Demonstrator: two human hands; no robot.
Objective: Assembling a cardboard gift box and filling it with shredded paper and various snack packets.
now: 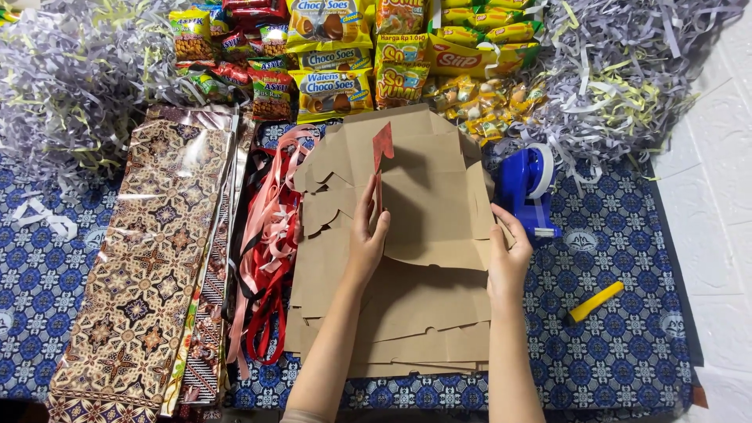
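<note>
Far left, shredded paper (pixel 70 70) heaps beside long patterned wrapping sheets (pixel 149 258), then a tangle of red and pink ribbons (pixel 270 235) just beside a stack of flat brown cardboard box blanks (pixel 407 313) at centre. The left hand (pixel 366 239) pinches a raised flap of the top blank (pixel 431 196) between fingers and thumb, while the right hand (pixel 507 254) grips that blank's right edge. Snack packets (pixel 352 55) line the back; right of the stack stand a blue tape dispenser (pixel 529 192) and, nearer, a yellow cutter (pixel 595 301) on the blue patterned cloth (pixel 627 345).
</note>
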